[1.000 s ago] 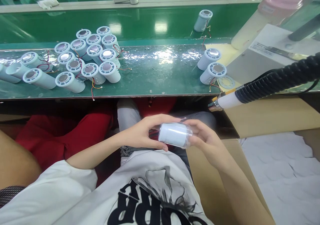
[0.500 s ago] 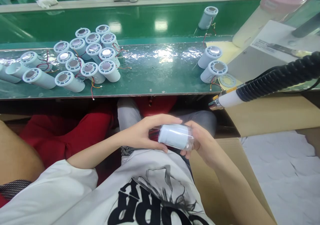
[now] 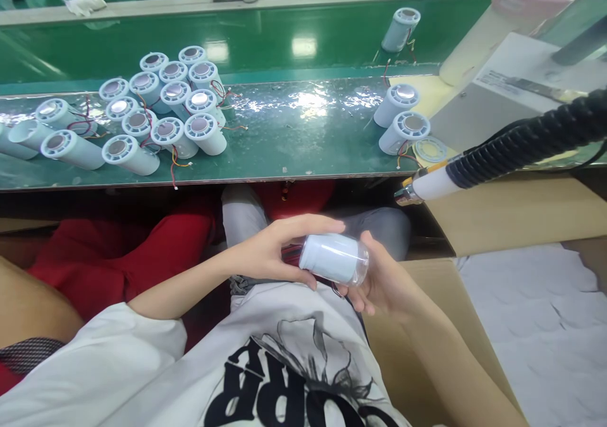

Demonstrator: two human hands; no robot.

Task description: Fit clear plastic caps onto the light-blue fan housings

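Above my lap I hold a light-blue plastic cylinder (image 3: 330, 257) on its side, with a clear plastic cover showing past its right end. My left hand (image 3: 272, 250) is curved round the cylinder's left end, fingers above and thumb below. My right hand (image 3: 382, 278) cups the clear end, its thumb raised behind and its fingers loosely curled underneath. What lies inside the left end is hidden by my hand. On the bench (image 3: 289, 142), several similar light-blue cylinders (image 3: 205, 129) with thin coloured wires stand in a group at the left.
Two more cylinders (image 3: 403, 129) stand at the bench's right, and another cylinder (image 3: 401, 30) stands on the green belt (image 3: 303, 25). A black ribbed hose (image 3: 526, 142) with a white nozzle juts in from the right. Below it, an open carton (image 3: 422, 351) holds white layered material (image 3: 540, 313). Someone's red-clothed leg (image 3: 128, 250) is at left.
My right hand has loosened and turned, its fingers now lower and its thumb apart from the clear end. The cylinder and my left hand have hardly moved. The view has shifted slightly.
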